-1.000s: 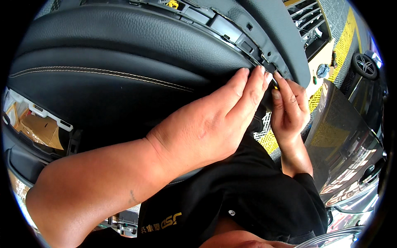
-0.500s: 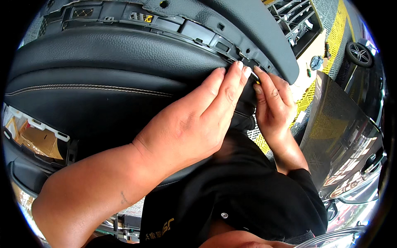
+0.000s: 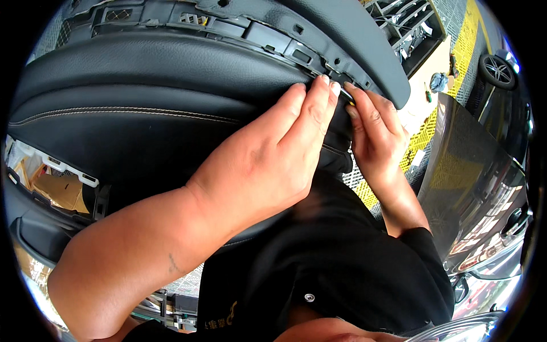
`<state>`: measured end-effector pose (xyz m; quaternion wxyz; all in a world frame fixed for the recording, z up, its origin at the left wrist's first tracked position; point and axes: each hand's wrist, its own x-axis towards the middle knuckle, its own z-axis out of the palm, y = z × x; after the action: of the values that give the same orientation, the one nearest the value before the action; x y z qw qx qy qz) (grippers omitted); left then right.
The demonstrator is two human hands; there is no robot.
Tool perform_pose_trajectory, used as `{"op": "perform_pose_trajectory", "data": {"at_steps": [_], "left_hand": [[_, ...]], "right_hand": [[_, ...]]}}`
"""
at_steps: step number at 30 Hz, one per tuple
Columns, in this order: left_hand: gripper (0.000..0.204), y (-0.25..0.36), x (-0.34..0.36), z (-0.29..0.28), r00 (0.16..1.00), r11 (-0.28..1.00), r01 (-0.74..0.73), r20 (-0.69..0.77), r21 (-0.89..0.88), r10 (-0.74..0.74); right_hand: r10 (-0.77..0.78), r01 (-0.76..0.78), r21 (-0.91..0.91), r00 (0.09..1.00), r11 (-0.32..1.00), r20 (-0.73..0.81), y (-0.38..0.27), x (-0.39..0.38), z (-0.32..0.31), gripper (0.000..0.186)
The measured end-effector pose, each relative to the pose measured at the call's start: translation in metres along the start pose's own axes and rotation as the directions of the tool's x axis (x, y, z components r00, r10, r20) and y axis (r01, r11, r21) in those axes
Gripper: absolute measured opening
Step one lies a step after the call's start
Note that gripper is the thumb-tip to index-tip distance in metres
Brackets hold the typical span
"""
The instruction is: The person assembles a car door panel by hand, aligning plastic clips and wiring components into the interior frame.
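My left hand [image 3: 253, 157], grip unclear, is bracing the panel [image 3: 171, 65]; my right hand [image 3: 380, 134] is pinching the tool [image 3: 348, 98] for control.

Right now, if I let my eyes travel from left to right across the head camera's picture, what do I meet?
Brown cardboard → the person's left hand → the right hand → a small green-handled tool → a car wheel.

Glossy dark car bodywork [image 3: 473, 188], a spoked wheel [image 3: 497, 72], a padded black trim panel [image 3: 142, 68], a green-handled tool [image 3: 428, 94] and yellow-striped grid flooring [image 3: 467, 45] mark this as an auto workshop.
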<state>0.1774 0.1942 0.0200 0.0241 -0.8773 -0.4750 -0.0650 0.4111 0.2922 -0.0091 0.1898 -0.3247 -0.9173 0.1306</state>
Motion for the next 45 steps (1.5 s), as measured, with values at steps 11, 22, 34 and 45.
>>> {"op": "perform_pose_trajectory", "data": {"at_steps": [11,22,34,45], "left_hand": [[0.046,-0.003,-0.001,-0.001,0.998,0.995,-0.069,0.016,0.067,0.068],[0.046,0.001,-0.003,-0.003,0.999,0.998,-0.050,0.001,0.050,0.050],[0.047,0.004,-0.007,-0.003,0.999,0.997,-0.043,0.001,0.062,0.043],[0.048,0.004,-0.005,-0.004,0.999,0.993,-0.040,0.038,0.108,0.036]], "right_hand": [[-0.026,0.025,-0.030,0.999,0.999,-0.023,0.005,-0.007,0.003,0.046],[-0.067,0.067,0.000,0.998,0.998,-0.009,0.009,-0.009,-0.003,0.041],[-0.064,0.063,-0.024,0.997,0.998,-0.052,0.001,-0.012,0.001,0.043],[0.040,-0.040,0.001,0.999,0.999,-0.020,-0.009,-0.009,-0.001,0.040]]}}
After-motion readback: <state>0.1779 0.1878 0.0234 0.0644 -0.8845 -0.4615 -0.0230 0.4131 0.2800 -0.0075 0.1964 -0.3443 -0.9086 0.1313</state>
